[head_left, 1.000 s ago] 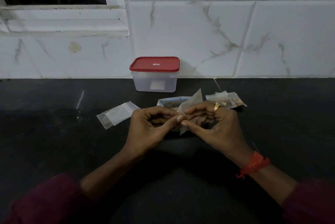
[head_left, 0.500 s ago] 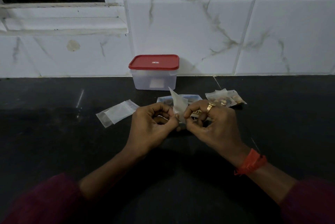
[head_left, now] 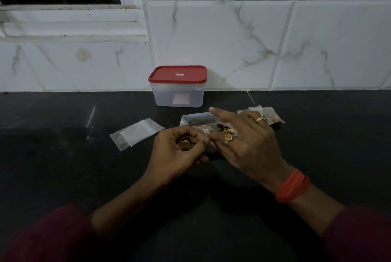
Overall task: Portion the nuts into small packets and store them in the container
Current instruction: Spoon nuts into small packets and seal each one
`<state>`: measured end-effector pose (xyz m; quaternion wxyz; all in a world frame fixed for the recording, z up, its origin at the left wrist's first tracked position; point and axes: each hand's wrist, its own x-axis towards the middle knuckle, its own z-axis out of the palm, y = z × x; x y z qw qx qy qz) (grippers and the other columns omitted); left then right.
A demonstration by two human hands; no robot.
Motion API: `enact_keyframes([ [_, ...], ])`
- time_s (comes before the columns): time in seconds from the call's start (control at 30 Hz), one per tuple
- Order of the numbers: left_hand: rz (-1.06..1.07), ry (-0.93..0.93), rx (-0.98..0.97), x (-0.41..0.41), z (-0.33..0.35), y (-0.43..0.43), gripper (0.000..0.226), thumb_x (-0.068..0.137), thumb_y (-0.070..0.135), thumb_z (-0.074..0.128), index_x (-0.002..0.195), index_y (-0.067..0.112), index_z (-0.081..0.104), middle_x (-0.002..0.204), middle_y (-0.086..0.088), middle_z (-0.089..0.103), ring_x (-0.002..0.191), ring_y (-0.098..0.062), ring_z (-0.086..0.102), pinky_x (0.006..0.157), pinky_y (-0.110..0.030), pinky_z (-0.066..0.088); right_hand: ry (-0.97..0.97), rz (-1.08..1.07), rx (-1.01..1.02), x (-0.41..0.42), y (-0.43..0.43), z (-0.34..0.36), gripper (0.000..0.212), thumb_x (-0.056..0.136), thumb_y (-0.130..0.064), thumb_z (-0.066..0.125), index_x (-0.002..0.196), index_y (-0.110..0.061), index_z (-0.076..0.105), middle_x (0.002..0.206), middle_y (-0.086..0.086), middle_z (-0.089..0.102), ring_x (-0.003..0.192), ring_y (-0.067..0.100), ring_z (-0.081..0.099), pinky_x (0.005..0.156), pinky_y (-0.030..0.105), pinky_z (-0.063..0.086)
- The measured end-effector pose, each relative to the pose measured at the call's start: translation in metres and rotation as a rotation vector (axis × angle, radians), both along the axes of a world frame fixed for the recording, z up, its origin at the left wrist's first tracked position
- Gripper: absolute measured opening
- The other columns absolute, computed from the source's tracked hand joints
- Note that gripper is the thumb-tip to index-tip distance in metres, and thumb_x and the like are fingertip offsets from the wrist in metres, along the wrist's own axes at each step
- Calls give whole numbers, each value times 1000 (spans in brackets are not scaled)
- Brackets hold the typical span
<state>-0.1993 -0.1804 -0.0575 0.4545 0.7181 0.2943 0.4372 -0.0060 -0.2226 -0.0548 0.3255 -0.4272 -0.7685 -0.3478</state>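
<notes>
- L hand [head_left: 179, 151]: grip pinches packet [head_left: 205, 129] low over table [head_left: 63, 166], just in front of nut bag [head_left: 195, 118]. Thin film, so the mouth may fold shut & nuts spill.
- R hand [head_left: 249, 145]: one finger straight over bag, rest at packet. Can't tell if its grip holds; if not, packet tips.
- Container [head_left: 178, 96] at wall w/ lid on. Opening it needs a free hand.
- Filled packets [head_left: 274, 116] beside R hand could get swept.

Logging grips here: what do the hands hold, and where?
The left hand pinches a small clear packet by its edge; whether the right hand grips it is unclear.
</notes>
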Motion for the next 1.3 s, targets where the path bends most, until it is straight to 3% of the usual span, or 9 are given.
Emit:
enact_keyframes([
  [0.23, -17, 8, 95, 0, 2, -3, 7, 89, 13, 72, 95, 11, 70, 89, -5, 73, 67, -23, 74, 61, -34, 61, 243, -14, -103, 4, 4, -6, 18, 86, -7, 60, 86, -11, 77, 108, 6, 74, 90, 25, 69, 82, 41, 51],
  [0.37, 160, -77, 136, -5, 2, 11, 22, 93, 8, 65, 113, 15, 62, 106, 3, 69, 95, -17, 71, 74, -33, 62, 628, 145, -271, 11, 4, -5, 20, 86, -4, 58, 87, -9, 78, 106, -3, 71, 97, 8, 66, 86, 21, 52],
  [0.5, 106, -55, 62, -5, 5, 14, 33, 96, 7, 61, 126, 21, 59, 119, 10, 67, 112, -5, 65, 86, -21, 56, 809, 272, -436, 12, 3, -3, 29, 83, 16, 63, 92, -7, 78, 106, -2, 72, 103, 8, 67, 88, 23, 55],
  [0.63, 104, -28, 57, -4, 6, 11, 27, 92, 8, 66, 110, 29, 65, 101, 15, 73, 98, -4, 70, 79, -17, 56, 828, 281, -486, 14, 5, -5, 22, 84, 10, 68, 96, -8, 76, 105, 0, 72, 100, 10, 68, 85, 25, 55],
  [0.8, 107, -68, -27, -5, 6, 15, 23, 92, 6, 65, 108, 21, 68, 101, 7, 75, 97, -6, 72, 77, -16, 56, 781, 222, -502, 18, 3, -4, 29, 79, -24, 79, 106, -14, 75, 105, -2, 72, 93, 7, 68, 78, 15, 55],
  [0.97, 121, -97, -126, -6, 4, 20, 20, 95, 9, 62, 111, 16, 70, 101, 6, 77, 97, -6, 72, 74, -15, 56, 675, 174, -446, 28, 8, -8, 24, 76, -3, 83, 100, -7, 78, 108, 0, 70, 93, 7, 67, 80, 18, 55],
  [1.07, 125, -76, -130, -6, 3, 20, 20, 94, 9, 63, 112, 17, 69, 102, 2, 77, 95, -9, 73, 73, -17, 57, 688, 184, -483, 26, 7, -7, 39, 75, -15, 87, 112, -12, 76, 116, -2, 67, 98, 8, 66, 80, 17, 55],
  [1.17, 201, 29, 58, -7, 0, 19, 38, 90, 19, 71, 127, 23, 60, 112, 7, 71, 101, -8, 69, 78, -19, 57, 661, 180, -464, 24, 4, -4, 49, 72, -40, 85, 115, -17, 75, 117, -5, 67, 104, 5, 64, 80, 16, 54],
  [1.3, 211, 325, 598, -12, -1, 21, 84, 75, 65, 73, 146, 32, 44, 149, 16, 44, 136, -6, 42, 111, -33, 36, 493, 112, -471, 25, 4, -5, 49, 75, -48, 81, 116, -22, 74, 124, -10, 63, 113, 5, 61, 91, 30, 54],
])
